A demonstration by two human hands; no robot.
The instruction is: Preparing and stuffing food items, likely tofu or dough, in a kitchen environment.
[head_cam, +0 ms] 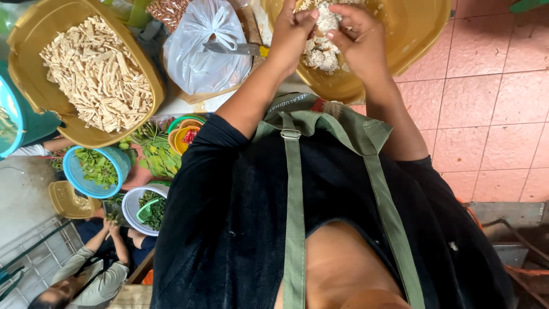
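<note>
Two yellow basins in view. Near one, the yellow basin (417, 34), holding a white crumbly mass (321, 52), straight ahead of the chest. Left hand (291, 35) and right hand (359, 35) both over it, each grip narrow, fingertips pinched on crumbs of that mass, touching each other above the heap. Second basin (28, 40) off to the left, filled with pale cut strips (97, 71). Between them one white plastic bag (200, 51) with one knife (234, 48) lying across it. Lower left: one blue bowl (71, 171) of green leaves, one white bowl (130, 206) with greens. Another person's hands (111, 229) beside the white bowl.
</note>
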